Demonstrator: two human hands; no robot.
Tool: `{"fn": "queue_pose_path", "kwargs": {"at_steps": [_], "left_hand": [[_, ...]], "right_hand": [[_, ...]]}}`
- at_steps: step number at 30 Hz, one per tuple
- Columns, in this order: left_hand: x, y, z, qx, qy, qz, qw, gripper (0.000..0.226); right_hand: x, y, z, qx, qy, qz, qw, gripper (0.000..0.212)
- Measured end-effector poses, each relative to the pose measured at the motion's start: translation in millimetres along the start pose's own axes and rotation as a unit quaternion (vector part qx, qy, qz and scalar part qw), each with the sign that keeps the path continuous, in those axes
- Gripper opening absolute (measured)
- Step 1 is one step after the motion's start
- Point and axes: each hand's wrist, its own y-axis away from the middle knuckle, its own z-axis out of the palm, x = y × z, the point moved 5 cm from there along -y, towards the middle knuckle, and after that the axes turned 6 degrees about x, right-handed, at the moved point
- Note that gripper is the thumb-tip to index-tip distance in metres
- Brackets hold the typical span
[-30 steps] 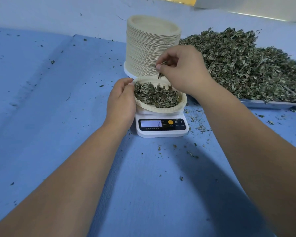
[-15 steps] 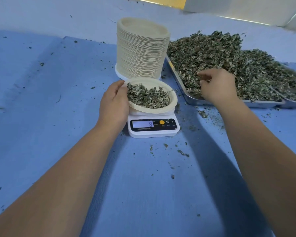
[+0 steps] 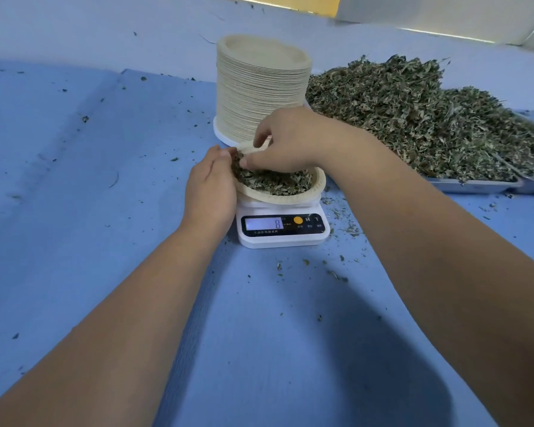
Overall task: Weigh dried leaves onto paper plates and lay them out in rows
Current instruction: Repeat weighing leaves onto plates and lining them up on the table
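**A:** What moved?

**B:** The right hand (image 3: 293, 143). Half a sec ago it was over at the big heap of dried green leaves (image 3: 413, 118) on the shiny metal tray (image 3: 475, 184). Now it's back at the round pale paper plate (image 3: 290, 198) on the small white kitchen scale (image 3: 284, 238).

**A:** Holding anything?

**B:** Yes. Thumb & one finger pinch the plate's far rim. The other fingers are bent. Can't tell if bits of leaf are in the pinch too.

**A:** & the left hand?

**B:** The left hand (image 3: 211, 189) hasn't moved. It lies against the plate's left side w/ its fingers a bit curved, touching the rim. The thumb is hidden, so I can't tell if it grips.

**A:** Where's the stuff we're weighing?

**B:** In the plate. It's a low dark pile of leaves (image 3: 275, 180). The plate sits on the scale, maybe tipped up a bit at the far left. The little screen (image 3: 264, 224) shows 8.

**A:** So how far along?

**B:** This plate looks filled & weighed, I think. It prob comes off the scale next. But there are no filled plates in rows anywhere in view on the blue table cover (image 3: 74, 211). The tall stack of empty paper plates (image 3: 259, 87) just behind the scale is high, & the heap is big. So lots left, I'd say.
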Motion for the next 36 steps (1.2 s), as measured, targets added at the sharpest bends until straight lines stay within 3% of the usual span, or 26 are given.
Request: {"fn": "queue_pose_path", "kwargs": {"at_steps": [3, 9, 15, 23, 30, 36], "left_hand": [[0.1, -2.5, -8.3, 0.049, 0.028, -0.021, 0.998, 0.033], [-2.8, -2.4, -11.7, 0.063, 0.038, -0.060, 0.996, 0.043], [-5.1, -3.9, -10.5, 0.054, 0.034, -0.056, 0.996, 0.039], [-2.5, -3.6, -9.0, 0.048, 0.022, -0.047, 0.998, 0.034], [-0.4, -2.1, -6.4, 0.048, -0.028, -0.010, 0.998, 0.034], [3.1, 4.1, -2.4, 0.023, -0.072, 0.048, 0.996, 0.029]], "right_hand": [[-9.1, -8.4, 5.8, -0.055, 0.009, 0.010, 0.998, 0.054], [-20.3, -18.6, 11.8, -0.051, -0.029, -0.007, 0.998, 0.031], [-24.6, -24.7, 20.8, -0.018, -0.062, -0.021, 0.998, 0.013], [-11.1, -21.9, -0.6, 0.082, -0.112, -0.015, 0.990, 0.007], [9.3, -10.0, -22.6, 0.159, -0.211, 0.026, 0.964, 0.007], [39.0, 5.0, -26.8, 0.242, -0.349, 0.095, 0.900, 0.011]]}}
